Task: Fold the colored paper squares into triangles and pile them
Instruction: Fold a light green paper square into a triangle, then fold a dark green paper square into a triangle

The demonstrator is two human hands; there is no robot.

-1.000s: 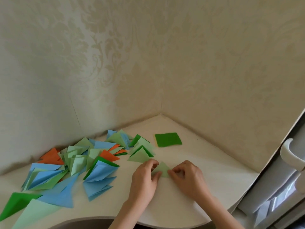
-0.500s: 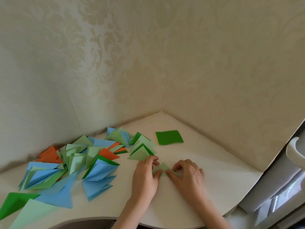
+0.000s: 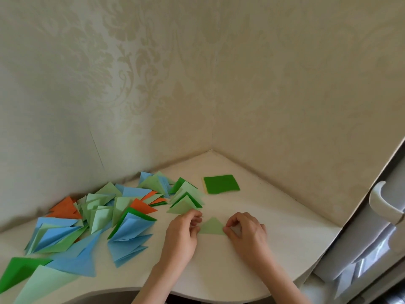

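Light-green paper triangle (image 3: 212,227) lies flat on the table (image 3: 274,216), the left hand (image 3: 183,233) and right hand (image 3: 246,232) pinching its two base corners, probably to sharpen the crease.

Home corner (damask wallpaper (image 3: 135,69), window handle (image 3: 382,202))

Pale green triangle (image 3: 212,227): both lower corners hidden under fingertips of left hand (image 3: 183,234) & right hand (image 3: 246,233). Yellow sheet (image 3: 203,184) under dark green square (image 3: 221,183) mostly covered. Bottom-left triangles (image 3: 32,281) cut off by frame edge.
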